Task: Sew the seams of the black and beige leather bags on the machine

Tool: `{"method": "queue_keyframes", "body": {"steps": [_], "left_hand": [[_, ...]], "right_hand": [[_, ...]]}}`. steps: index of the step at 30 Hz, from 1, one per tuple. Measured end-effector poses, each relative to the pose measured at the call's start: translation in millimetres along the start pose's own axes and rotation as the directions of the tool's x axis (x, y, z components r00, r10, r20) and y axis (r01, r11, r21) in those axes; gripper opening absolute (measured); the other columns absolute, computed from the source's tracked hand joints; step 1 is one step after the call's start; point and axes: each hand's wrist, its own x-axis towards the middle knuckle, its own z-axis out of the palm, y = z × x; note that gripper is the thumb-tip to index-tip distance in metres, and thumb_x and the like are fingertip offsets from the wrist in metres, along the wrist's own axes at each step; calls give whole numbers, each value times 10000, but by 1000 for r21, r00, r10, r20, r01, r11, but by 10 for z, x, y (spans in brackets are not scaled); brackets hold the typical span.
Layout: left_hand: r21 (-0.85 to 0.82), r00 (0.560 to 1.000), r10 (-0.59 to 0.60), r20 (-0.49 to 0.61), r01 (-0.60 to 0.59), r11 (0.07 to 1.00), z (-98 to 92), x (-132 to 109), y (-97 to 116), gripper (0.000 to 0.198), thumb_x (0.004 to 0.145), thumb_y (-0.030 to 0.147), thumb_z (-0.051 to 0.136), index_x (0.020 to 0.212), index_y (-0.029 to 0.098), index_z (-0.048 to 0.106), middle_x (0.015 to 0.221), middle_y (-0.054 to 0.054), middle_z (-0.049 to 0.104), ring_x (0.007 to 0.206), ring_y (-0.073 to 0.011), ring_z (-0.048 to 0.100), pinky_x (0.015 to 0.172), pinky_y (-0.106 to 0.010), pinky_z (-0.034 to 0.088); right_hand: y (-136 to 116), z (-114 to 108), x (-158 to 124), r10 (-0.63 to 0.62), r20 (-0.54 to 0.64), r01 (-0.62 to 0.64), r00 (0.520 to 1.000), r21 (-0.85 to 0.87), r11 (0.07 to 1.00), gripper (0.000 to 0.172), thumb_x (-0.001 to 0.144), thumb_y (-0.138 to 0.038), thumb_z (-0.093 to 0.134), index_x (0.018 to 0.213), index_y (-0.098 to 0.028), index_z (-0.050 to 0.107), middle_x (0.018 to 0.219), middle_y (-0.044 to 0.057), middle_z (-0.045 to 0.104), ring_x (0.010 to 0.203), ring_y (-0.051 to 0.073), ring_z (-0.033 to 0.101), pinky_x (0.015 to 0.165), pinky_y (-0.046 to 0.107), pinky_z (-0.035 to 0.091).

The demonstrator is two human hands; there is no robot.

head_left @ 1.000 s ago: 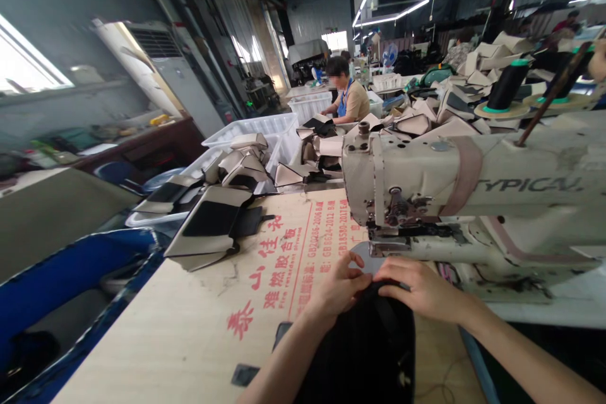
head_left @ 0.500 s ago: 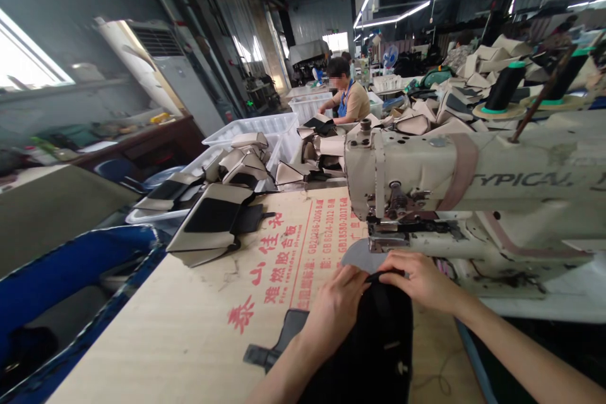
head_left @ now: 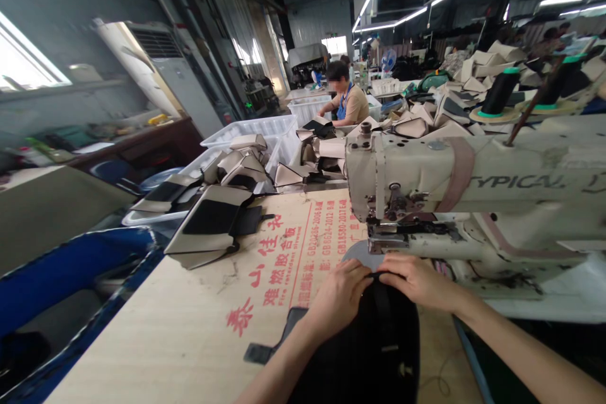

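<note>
A black fabric piece (head_left: 374, 347) with a strap along its middle lies at the table's front, running out of the bottom of the view. At its far edge my left hand (head_left: 343, 287) is closed, pinching the fabric from the left. My right hand (head_left: 411, 274) grips the same edge from the right, its fingertips close to the left ones. Just beyond both hands is the presser foot area of a sewing machine (head_left: 388, 243), above a grey rounded plate (head_left: 357, 254). A dark tab (head_left: 260, 352) sticks out to the left under my left forearm.
A beige-and-black sewn piece (head_left: 208, 224) lies on the plywood table (head_left: 156, 334). White plastic crates (head_left: 255, 129) behind hold several similar pieces. A blue-rimmed bin (head_left: 95, 252) stands at left. Black thread spools (head_left: 499, 93) top the machine. Another person (head_left: 353, 104) works farther back.
My left hand has shifted slightly right along the fabric edge, nearer my right hand. The black fabric's right side spreads a little farther right.
</note>
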Motion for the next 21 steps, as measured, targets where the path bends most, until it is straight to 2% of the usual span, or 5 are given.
{"method": "queue_keyframes", "body": {"steps": [5, 9, 15, 17, 21], "left_hand": [[-38, 997, -78, 9, 78, 996, -22, -109, -80, 276, 845, 179, 422, 1074, 202, 576, 1053, -42, 591, 971, -161, 554, 867, -269, 436], [111, 991, -118, 68, 110, 988, 3, -176, -168, 650, 642, -20, 420, 1243, 223, 463, 1265, -50, 504, 1138, -196, 471, 958, -310, 374], [59, 878, -5, 479, -27, 998, -353, 179, -303, 350, 689, 63, 458, 943, 206, 651, 864, -3, 683, 753, -158, 593, 674, -217, 437], [8, 869, 21, 495, -29, 1000, -449, 240, -378, 209, 781, 211, 473, 871, 187, 660, 728, 17, 659, 639, -128, 551, 597, -196, 405], [-50, 927, -68, 368, 93, 994, -384, 212, -537, 406, 834, 462, 416, 661, 151, 611, 543, 36, 521, 547, -98, 448, 527, -187, 340]], "right_hand": [[34, 119, -23, 11, -100, -19, 995, -83, 996, 205, 903, -283, 422, 881, -185, 600, 855, 31, 599, 816, 145, 542, 748, 259, 400], [26, 142, -10, -15, -121, 2, 993, -101, 995, 236, 906, -303, 414, 849, -177, 605, 814, 36, 598, 786, 147, 540, 728, 262, 396], [-2, 108, -15, 69, -140, -74, 988, -32, 997, 250, 892, -316, 431, 815, -177, 625, 773, 28, 603, 743, 146, 544, 691, 252, 384], [-8, 107, -31, 150, -195, -141, 969, 57, 988, 262, 887, -329, 432, 805, -176, 628, 776, 27, 609, 746, 149, 547, 698, 250, 379], [-12, 108, -26, 315, -223, -232, 922, 335, 913, 256, 840, -370, 496, 774, -175, 647, 779, 21, 631, 751, 159, 545, 709, 251, 359]]}}
